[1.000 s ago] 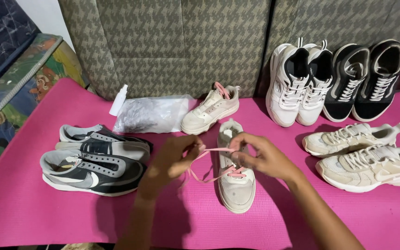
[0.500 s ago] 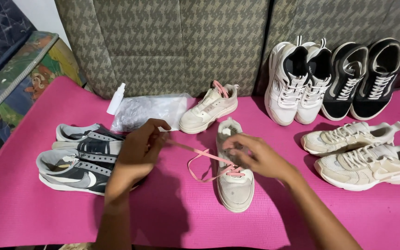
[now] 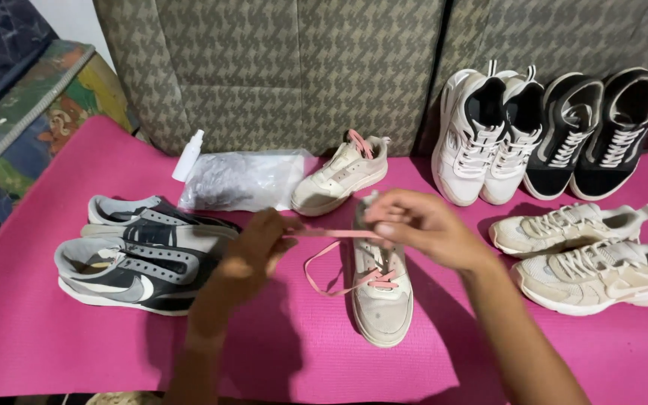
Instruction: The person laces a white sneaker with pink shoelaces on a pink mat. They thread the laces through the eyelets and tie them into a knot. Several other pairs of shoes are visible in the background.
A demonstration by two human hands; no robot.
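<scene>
Threading pink lace (image 3: 339, 259) through beige sneaker (image 3: 380, 289) at middle of pink mat (image 3: 31, 330), toe toward near edge. Left hand (image 3: 253, 247) grip pinched on one lace end; right hand (image 3: 421, 225) grip pinched on other, lace taut between. Risk: uneven pull could draw lace out of eyelets or drag light shoe sideways. Farther back, its mate (image 3: 339, 176) near mat's far edge, well apart.

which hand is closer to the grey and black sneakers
Left. The left hand holds the pink lace just right of the grey and black sneakers. The right hand is farther right, above the beige shoe, holding the lace's other end.
</scene>
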